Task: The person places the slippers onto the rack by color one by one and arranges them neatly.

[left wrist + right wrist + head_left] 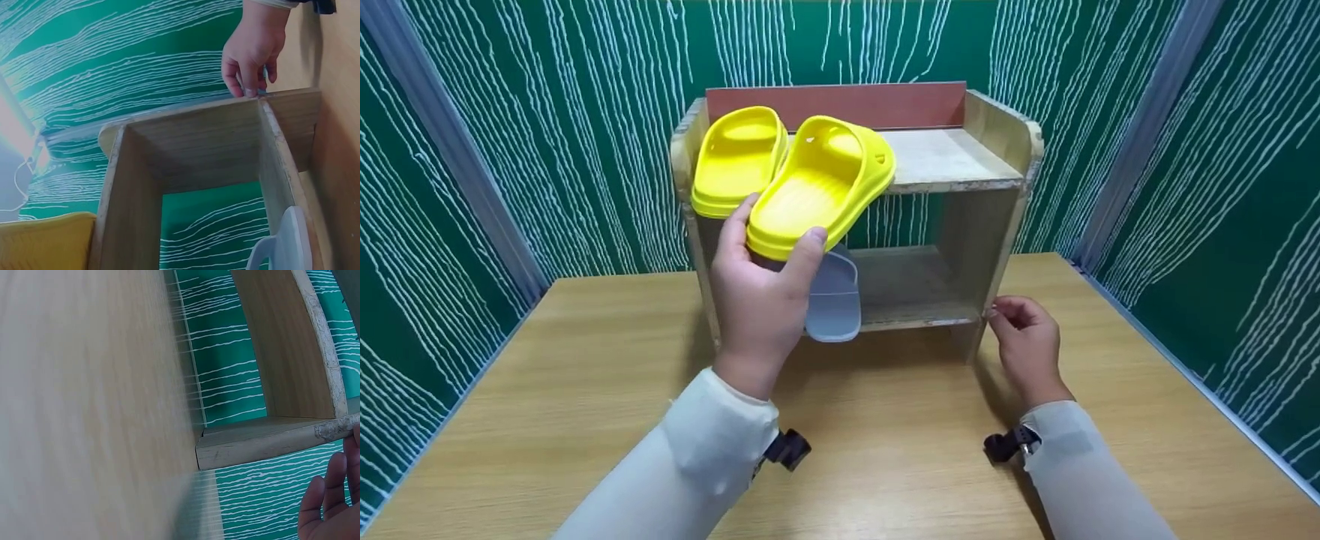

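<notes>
My left hand (761, 300) grips a yellow clog (810, 191) by its heel, thumb on the right side and fingers on the left, in front of the upper shelf. Close beside it to the left, a second yellow clog (736, 161) is at the left end of the upper shelf, its heel toward me. My right hand (1027, 341) pinches the front edge of the right side panel of the wooden rack (1009, 225), low down. In the right wrist view, fingers (336, 478) hang beside that panel. A grey slipper (834, 296) pokes out from the lower shelf, partly hidden by my left hand.
The rack stands on a wooden table (877, 450), with a reddish back board (840, 105) along its top. Green walls (585, 150) with white streaks enclose the table at the back and both sides.
</notes>
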The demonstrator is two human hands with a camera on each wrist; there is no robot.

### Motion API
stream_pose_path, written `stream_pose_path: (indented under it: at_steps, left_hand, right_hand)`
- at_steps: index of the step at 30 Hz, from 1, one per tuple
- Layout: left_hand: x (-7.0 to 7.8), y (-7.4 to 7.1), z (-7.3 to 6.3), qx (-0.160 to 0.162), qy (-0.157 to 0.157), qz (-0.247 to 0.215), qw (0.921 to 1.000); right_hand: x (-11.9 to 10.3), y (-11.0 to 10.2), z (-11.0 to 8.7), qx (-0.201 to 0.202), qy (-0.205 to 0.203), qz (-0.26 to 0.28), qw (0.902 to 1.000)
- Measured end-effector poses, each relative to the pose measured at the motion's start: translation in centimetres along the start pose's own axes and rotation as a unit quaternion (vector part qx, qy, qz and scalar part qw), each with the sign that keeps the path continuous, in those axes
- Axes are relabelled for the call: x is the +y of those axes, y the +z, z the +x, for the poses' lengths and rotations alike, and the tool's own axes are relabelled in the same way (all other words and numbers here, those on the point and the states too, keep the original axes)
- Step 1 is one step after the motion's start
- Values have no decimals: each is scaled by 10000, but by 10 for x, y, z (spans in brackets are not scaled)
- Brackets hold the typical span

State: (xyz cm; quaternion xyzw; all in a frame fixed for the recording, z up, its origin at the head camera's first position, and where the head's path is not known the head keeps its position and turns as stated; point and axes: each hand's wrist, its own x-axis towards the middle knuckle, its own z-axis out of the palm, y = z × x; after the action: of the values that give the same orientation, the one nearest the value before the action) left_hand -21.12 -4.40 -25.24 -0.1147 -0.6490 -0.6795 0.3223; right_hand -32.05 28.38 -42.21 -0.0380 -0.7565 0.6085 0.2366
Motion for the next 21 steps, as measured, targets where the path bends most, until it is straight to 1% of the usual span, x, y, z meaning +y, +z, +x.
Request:
stream_pose_path:
  at_steps: [3,6,9,13,17,21]
  left_hand:
    - [-1,6,2,11,-64,-24,10000]
    - [-2,12,3,10,-69,-39,10000]
    - [-3,18,3,60,-102,103,9999]
    - [-3,27,3,156,-147,219,9995]
    - [-5,36,4,190,-179,109,9996]
    - [-7,44,5,270,-267,165,9991]
  right_hand:
    - [2,1,1,58,-194,59,9998]
    - [3,2,1,110,-304,98,9994]
    - [4,1,0,102,-246,68,9996]
    - [3,0,1,51,-54,97,9999]
    - [2,-1,2,-3,71,109,9999]
    - [2,-1,2,-41,85,56,9999]
